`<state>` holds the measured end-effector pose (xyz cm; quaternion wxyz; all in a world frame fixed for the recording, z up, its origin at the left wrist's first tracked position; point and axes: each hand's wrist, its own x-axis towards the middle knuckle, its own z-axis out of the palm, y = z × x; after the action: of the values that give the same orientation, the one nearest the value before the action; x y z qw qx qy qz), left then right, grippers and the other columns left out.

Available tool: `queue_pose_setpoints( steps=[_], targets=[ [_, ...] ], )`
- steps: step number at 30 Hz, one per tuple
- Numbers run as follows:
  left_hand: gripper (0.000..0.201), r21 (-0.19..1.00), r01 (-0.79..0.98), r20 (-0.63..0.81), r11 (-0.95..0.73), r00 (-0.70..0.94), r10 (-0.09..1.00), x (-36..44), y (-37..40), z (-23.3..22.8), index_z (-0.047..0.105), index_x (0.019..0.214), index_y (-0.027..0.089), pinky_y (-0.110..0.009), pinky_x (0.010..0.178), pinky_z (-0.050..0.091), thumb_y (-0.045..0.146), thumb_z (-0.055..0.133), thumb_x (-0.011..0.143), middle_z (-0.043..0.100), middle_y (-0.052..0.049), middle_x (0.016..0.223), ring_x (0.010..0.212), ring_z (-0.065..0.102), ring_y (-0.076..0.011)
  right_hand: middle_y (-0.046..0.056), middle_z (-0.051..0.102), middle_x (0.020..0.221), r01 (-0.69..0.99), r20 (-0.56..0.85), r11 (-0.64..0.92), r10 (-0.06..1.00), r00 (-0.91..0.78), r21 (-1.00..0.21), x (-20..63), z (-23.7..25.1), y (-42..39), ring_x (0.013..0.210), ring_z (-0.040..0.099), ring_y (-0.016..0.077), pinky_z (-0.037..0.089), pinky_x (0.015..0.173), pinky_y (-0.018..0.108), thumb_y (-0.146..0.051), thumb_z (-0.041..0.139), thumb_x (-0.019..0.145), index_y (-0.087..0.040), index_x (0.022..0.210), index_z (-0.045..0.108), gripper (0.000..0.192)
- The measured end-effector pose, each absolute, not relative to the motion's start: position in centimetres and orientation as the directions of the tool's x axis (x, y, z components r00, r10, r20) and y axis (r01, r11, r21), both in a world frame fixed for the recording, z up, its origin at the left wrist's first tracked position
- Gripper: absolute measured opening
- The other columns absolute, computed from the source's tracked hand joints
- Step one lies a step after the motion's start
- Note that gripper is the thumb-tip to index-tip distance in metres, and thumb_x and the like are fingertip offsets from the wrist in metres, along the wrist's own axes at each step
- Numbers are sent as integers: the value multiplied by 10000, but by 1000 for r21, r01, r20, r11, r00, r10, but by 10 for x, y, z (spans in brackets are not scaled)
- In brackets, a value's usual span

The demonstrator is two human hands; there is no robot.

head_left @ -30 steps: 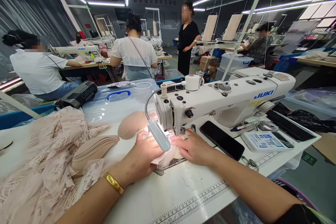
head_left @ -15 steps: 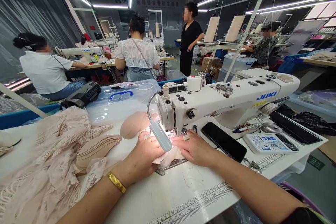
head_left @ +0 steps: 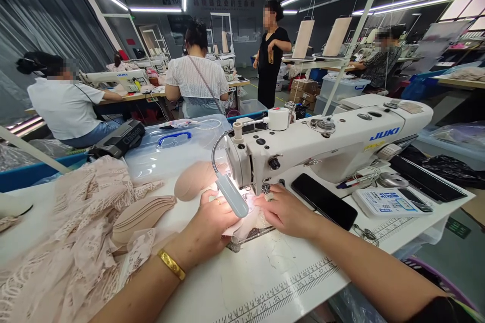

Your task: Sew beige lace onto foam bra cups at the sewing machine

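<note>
Pale pink fabric (head_left: pixel 246 226) lies under the presser area of a white JUKI sewing machine (head_left: pixel 326 144). My left hand (head_left: pixel 214 222) grips its left side, thumb on top, with some fingers hidden behind a small grey lamp (head_left: pixel 232 196). On the right side of the fabric rests my right hand (head_left: pixel 290 209), fingers stretched out close to the needle and thumb apart. The needle itself is hard to make out in the lamp's glare. Just beyond my left hand lies a beige foam cup (head_left: pixel 195 180). A stack of similar foam cups (head_left: pixel 142 217) sits to its left.
Pink lace (head_left: pixel 87 242) is heaped on the table's left. A black phone (head_left: pixel 324 201), a white-and-blue box (head_left: pixel 390 202) and small scissors (head_left: pixel 366 234) lie right of my hand. Behind stands a clear lidded bin (head_left: pixel 174 149). Several people are around other machines.
My right hand has shifted slightly right, away from the needle, uncovering more fabric. My left hand stays nearly in place. The standing person in black has raised a forearm.
</note>
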<state>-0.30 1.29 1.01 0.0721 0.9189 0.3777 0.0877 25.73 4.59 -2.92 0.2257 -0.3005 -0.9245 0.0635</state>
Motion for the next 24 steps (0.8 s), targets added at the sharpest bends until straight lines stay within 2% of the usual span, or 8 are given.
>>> queue_pose_setpoints(
  steps=[3,6,12,20,24],
  targets=[
    [391,193,688,88,-700,698,711,-1,12,13,634,932,228,-533,1043,274,13,613,607,731,-44,1129,1089,631,-312,73,637,840,544,461,791,608,-647,-280,257,-31,46,881,544,251,483,830,404,-109,494,932,-205,813,614,194],
    [497,185,689,93,-701,697,711,-1,12,12,633,1039,249,-562,1072,247,3,603,608,727,-41,1156,1109,634,-321,83,613,830,587,504,754,645,-574,-296,255,-33,47,861,565,263,517,821,428,-128,497,932,-214,777,543,183],
    [601,191,684,131,-704,693,709,-1,11,9,617,1147,271,-591,1085,240,-2,600,612,718,-51,1234,1156,623,-339,57,530,751,591,527,747,650,-548,-306,252,-36,49,780,530,245,543,790,436,-119,455,932,-249,692,384,282],
    [502,156,681,151,-716,700,698,-3,12,5,636,1080,258,-603,1060,284,32,603,633,736,-77,1185,1105,633,-337,63,553,766,591,510,732,670,-539,-338,252,-33,47,816,546,261,542,782,427,-97,439,934,-213,831,518,174],
    [458,164,670,191,-724,698,690,-5,13,-2,651,1036,252,-605,1066,271,47,604,629,748,-67,1160,1102,641,-337,53,537,748,587,529,739,660,-534,-329,251,-32,47,784,532,253,533,740,410,-84,448,922,-217,821,502,176]
  ],
)
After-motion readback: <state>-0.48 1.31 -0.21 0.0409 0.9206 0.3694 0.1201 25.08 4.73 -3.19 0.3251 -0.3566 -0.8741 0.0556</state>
